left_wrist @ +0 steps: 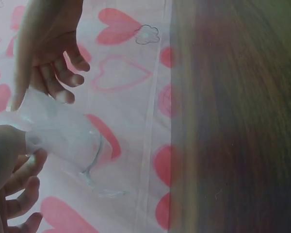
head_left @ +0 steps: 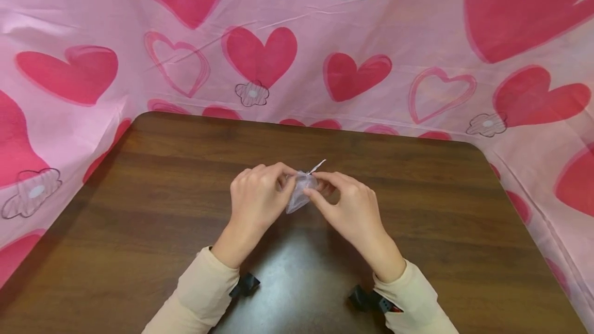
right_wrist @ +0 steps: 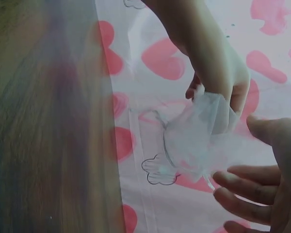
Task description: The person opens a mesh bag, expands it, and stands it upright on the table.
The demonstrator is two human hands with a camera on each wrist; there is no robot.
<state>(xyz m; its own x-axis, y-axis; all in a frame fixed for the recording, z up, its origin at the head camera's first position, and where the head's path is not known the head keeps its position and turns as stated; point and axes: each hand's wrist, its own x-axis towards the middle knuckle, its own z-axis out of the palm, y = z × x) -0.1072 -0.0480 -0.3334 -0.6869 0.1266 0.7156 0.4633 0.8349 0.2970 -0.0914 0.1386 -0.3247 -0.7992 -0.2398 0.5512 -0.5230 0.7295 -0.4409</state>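
Note:
A small sheer whitish bag [head_left: 299, 195] is held above the table between both hands. My left hand [head_left: 260, 195] pinches its left side; in the left wrist view the left hand [left_wrist: 12, 179] has its thumb and forefinger at the fabric [left_wrist: 63, 128]. My right hand [head_left: 355, 205] is at the bag's right side, thumb and forefinger apart. In the right wrist view the right hand [right_wrist: 262, 179] has spread, slightly bent fingers beside the bag [right_wrist: 191, 136]. A thin drawstring [head_left: 318, 166] sticks out from the bag, away from me.
The brown wooden table [head_left: 185, 169] lies beneath the hands. Pink cloth with hearts [head_left: 306, 24] hangs behind it and along both sides. Dark devices are at the left wrist [head_left: 246, 285] and the right wrist [head_left: 366, 299].

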